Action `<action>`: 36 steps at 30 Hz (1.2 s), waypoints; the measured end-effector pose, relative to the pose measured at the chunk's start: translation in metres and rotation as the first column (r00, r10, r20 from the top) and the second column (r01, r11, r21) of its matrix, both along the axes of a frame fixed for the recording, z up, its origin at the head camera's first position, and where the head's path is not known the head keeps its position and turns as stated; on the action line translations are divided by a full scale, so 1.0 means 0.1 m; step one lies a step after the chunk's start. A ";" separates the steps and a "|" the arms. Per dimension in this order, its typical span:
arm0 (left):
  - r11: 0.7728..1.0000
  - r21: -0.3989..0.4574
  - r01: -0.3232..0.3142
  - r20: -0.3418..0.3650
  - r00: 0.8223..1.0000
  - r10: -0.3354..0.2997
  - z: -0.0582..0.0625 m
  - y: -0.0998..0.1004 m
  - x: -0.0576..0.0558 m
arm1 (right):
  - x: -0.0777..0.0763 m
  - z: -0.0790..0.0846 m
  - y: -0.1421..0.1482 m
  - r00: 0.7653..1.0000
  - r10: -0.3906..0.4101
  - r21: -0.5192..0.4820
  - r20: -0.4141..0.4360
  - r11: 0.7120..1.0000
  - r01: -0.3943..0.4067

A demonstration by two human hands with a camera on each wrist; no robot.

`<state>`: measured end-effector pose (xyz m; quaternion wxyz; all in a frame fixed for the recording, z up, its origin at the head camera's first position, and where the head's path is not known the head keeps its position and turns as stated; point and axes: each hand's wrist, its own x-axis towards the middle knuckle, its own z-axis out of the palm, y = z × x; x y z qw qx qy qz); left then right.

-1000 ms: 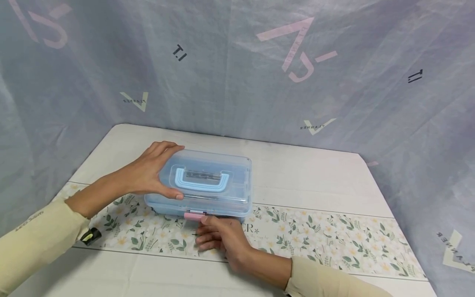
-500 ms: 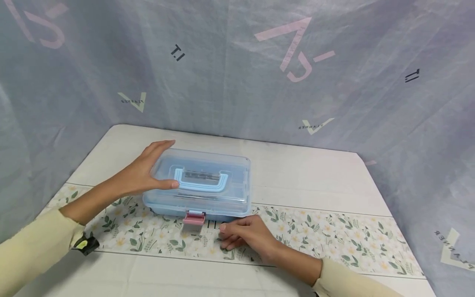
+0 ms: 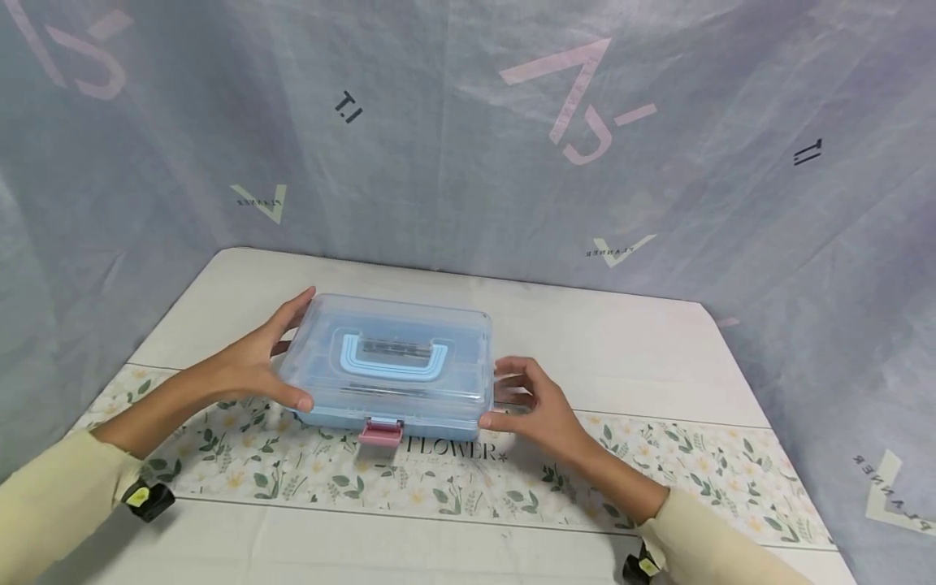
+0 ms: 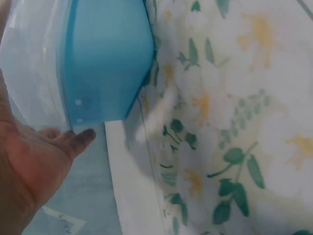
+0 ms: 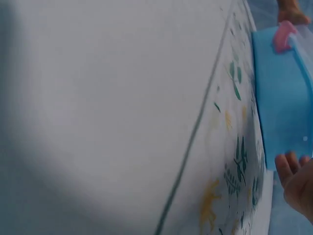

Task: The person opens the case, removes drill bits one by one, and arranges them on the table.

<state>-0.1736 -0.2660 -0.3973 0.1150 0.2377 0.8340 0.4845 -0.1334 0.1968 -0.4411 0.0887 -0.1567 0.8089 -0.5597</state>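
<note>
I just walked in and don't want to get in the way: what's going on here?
A person has both hands at a blue box on the table: the left hand at its left end, the right hand at its right. The clear lid is down, the carry handle lies flat, and the pink latch sticks out in front.

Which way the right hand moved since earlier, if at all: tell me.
Yes: the right hand moved rightward and forward, clear of the printed FLOWER lettering it partly covered before.
</note>
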 end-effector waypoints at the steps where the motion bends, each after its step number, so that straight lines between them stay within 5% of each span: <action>1: 1.000 -0.004 0.002 0.006 1.000 -0.002 -0.01 -0.01 0.00 | -0.02 0.00 0.00 1.000 0.021 -0.013 -0.006 1.000 -0.022; 7: 0.999 -0.037 -0.021 -0.030 0.999 0.020 -0.03 -0.02 0.02 | -0.11 0.02 -0.01 0.990 0.138 -0.099 -0.008 0.985 -0.138; 22: 0.996 -0.062 -0.071 -0.069 0.995 0.067 -0.05 0.02 0.06 | -0.18 0.00 0.02 0.986 0.167 -0.258 -0.004 0.952 -0.162; 30: 0.999 -0.049 0.005 -0.028 1.000 -0.007 -0.02 -0.06 0.01 | -0.24 0.04 0.05 0.982 0.164 -0.075 -0.094 0.982 -0.172; 36: 0.998 -0.018 0.065 -0.043 0.997 -0.065 -0.07 -0.16 -0.03 | -0.31 0.04 0.11 0.966 0.209 0.052 -0.155 0.978 -0.203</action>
